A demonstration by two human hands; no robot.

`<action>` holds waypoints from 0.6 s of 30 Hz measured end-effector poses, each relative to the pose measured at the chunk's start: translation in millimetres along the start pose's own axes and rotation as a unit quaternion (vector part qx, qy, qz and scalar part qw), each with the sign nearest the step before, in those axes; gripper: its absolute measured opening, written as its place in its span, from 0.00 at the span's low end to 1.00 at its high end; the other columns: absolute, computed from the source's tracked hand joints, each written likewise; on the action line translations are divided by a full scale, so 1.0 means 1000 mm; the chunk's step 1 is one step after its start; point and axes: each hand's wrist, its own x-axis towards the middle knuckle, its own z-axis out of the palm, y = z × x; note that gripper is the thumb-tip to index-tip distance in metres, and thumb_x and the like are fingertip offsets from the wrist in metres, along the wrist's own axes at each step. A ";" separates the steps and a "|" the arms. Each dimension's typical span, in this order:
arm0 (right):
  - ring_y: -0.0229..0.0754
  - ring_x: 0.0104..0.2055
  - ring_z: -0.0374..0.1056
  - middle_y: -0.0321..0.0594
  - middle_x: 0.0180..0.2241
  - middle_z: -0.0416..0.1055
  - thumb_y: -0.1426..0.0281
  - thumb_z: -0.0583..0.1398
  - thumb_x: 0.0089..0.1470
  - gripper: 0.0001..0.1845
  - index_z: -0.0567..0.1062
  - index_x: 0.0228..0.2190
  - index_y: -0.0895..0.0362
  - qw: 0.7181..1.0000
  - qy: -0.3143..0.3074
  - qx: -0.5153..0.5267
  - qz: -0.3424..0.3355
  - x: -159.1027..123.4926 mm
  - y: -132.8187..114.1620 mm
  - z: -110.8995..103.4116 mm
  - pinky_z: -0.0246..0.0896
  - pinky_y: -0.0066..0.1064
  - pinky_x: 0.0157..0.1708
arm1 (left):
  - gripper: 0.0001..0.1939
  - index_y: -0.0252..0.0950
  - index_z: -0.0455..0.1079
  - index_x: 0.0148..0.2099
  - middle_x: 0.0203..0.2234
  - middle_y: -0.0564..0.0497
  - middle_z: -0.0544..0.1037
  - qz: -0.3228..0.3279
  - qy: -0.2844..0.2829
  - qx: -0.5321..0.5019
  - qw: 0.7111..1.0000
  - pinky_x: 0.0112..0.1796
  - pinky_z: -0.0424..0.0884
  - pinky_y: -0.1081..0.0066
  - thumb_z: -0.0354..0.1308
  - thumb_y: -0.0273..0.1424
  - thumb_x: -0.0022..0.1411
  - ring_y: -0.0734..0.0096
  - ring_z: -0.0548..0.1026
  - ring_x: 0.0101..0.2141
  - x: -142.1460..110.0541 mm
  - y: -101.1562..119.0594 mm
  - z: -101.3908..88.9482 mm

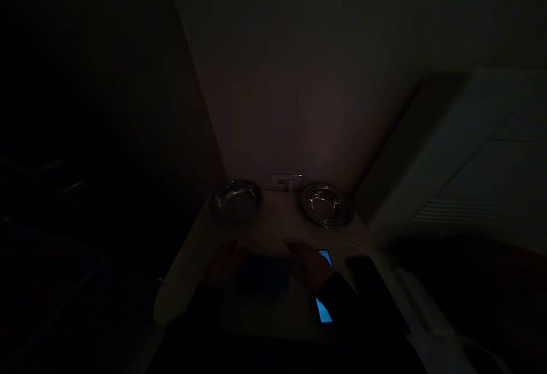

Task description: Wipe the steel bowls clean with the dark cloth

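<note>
The room is very dark and details are faint. On a small pale table, a dark blue, roughly rectangular thing (262, 274) lies between my two hands; its kind does not show. My left hand (222, 263) is at its left side. At its right side is my right hand (311, 265), with the fingers pointing toward its upper corner. Darkness hides whether either hand grips it. A phone with a lit blue screen (323, 311) lies partly under my right wrist and sleeve.
Two shiny metal bowls stand at the table's back, one on the left (236, 203) and one on the right (327, 207). Behind them is a wall socket (286, 181). A long dark object (376, 291) lies at the right edge. A pale panelled piece (461, 169) rises on the right.
</note>
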 end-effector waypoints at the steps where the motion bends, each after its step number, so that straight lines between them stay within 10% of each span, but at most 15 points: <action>1: 0.53 0.48 0.66 0.48 0.44 0.73 0.70 0.63 0.39 0.21 0.76 0.40 0.56 1.000 -0.020 -0.007 0.000 0.000 -0.003 0.009 0.58 0.42 0.49 | 0.35 0.22 0.66 0.52 0.44 0.30 0.73 -0.008 -0.016 -0.003 1.000 0.45 0.64 0.58 0.59 0.42 0.47 0.47 0.71 0.45 -0.004 -0.009 0.001; 14: 0.43 0.37 0.69 0.39 0.32 0.74 0.63 0.56 0.50 0.11 0.72 0.33 0.56 0.988 -0.043 0.148 -0.025 0.000 -0.034 0.017 0.64 0.35 0.39 | 0.21 0.33 0.67 0.42 0.39 0.43 0.77 0.045 -0.114 -0.172 0.977 0.39 0.71 0.67 0.59 0.42 0.49 0.60 0.75 0.40 -0.024 -0.019 -0.017; 18: 0.40 0.31 0.67 0.37 0.28 0.71 0.60 0.59 0.46 0.14 0.69 0.33 0.56 0.978 0.006 0.207 0.010 0.001 -0.039 0.019 0.64 0.32 0.31 | 0.23 0.32 0.65 0.44 0.40 0.41 0.75 0.060 -0.027 -0.146 0.987 0.40 0.70 0.61 0.56 0.44 0.52 0.58 0.74 0.41 -0.031 -0.021 -0.013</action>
